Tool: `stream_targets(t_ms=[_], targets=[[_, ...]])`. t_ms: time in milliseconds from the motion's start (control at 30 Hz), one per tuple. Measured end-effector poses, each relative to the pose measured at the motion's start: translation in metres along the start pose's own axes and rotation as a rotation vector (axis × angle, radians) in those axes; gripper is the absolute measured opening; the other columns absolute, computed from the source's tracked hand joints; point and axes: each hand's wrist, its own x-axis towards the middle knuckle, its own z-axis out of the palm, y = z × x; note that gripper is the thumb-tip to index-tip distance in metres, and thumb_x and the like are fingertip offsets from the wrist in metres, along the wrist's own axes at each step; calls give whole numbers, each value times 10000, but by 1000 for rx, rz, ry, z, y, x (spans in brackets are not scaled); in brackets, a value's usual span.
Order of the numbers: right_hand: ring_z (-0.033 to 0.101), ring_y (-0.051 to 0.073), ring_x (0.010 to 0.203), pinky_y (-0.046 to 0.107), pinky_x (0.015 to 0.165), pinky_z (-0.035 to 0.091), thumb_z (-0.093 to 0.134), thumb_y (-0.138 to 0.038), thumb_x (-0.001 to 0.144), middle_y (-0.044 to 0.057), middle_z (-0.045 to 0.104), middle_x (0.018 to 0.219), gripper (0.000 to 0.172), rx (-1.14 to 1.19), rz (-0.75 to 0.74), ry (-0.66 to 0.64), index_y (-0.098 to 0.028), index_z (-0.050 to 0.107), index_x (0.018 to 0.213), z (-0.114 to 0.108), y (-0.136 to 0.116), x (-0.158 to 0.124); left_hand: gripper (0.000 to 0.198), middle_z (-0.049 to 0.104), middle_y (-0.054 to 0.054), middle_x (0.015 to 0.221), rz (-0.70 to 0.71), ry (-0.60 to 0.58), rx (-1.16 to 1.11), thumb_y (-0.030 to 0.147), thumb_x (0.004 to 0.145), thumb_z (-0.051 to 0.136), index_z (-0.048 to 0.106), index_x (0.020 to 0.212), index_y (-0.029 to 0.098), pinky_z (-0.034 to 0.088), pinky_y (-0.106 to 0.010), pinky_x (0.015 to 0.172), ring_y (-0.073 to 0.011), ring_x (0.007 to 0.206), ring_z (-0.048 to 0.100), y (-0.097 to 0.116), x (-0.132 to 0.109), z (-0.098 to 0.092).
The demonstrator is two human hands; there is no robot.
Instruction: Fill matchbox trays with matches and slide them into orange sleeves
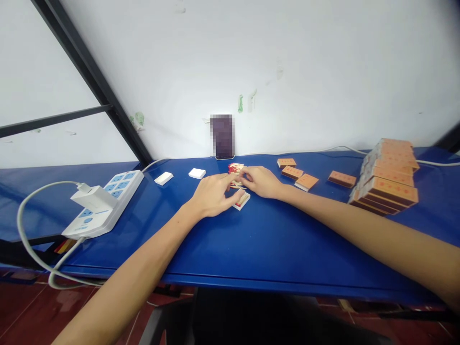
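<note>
Matches (pixel 234 167), one loose red-tipped pile, mid-table (pixel 219 239). Inner matchbox tray (pixel 246 201), one, just below the pile, matches inside. Left hand (pixel 212 194): thumb at the tray, fingers over the pile; grip loosely curled, any hold cannot be told. Right hand (pixel 262 182): fingertips at the pile's right side; grip nearly closed, contents cannot be told. White trays (pixel 197 173), two, left. Orange matchboxes (pixel 342 179), four loose, right, beside a matchbox stack (pixel 390 189).

Left hand (pixel 212 194): bare
Left forearm (pixel 143 268): bare past the tabletop's (pixel 266 249) front edge, small dark spot (pixel 178 222) towards the hand
Right hand (pixel 263 182): bare
Right forearm (pixel 345 223): bare, tapering
</note>
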Motion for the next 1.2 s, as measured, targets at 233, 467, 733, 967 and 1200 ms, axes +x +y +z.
stream_targets(t_ms=[233,467,733,967,1200], targets=[[514,137,648,264,580,252,501,-307,912,8,651,798,158,15,12,-13,-220,631,892,0,0,0,369,665,-68,1120,181,-185,-71,355,833,590,568,1171,208,490,-340,833,-240,969,635,11,-4,1],[588,167,738,261,609,280,456,-321,955,30,684,861,153,-9,6,-91,-221,570,932,0,0,1,473,663,-43,1017,218,-188,-196,266,739,637,562,1198,184,481,-326,838,-213,899,613,5,-6,-2],[564,167,696,266,602,272,441,-347,970,28,677,830,194,-9,23,-43,-224,591,965,5,4,2,196,634,0,755,-32,123,-303,255,890,493,653,827,161,399,-268,651,-120,625,532,-16,3,7],[490,143,600,265,580,248,430,-326,971,-6,593,666,220,82,-27,63,-205,611,944,3,2,-1,160,586,29,581,-202,169,-255,186,809,515,626,698,153,373,-248,581,-104,530,503,-27,4,11],[452,97,524,257,624,301,580,-277,852,-39,537,551,179,138,-199,110,-185,697,753,6,4,-6,136,589,33,627,-91,74,-194,212,853,541,670,838,171,363,-248,585,-106,561,514,-31,2,14]])
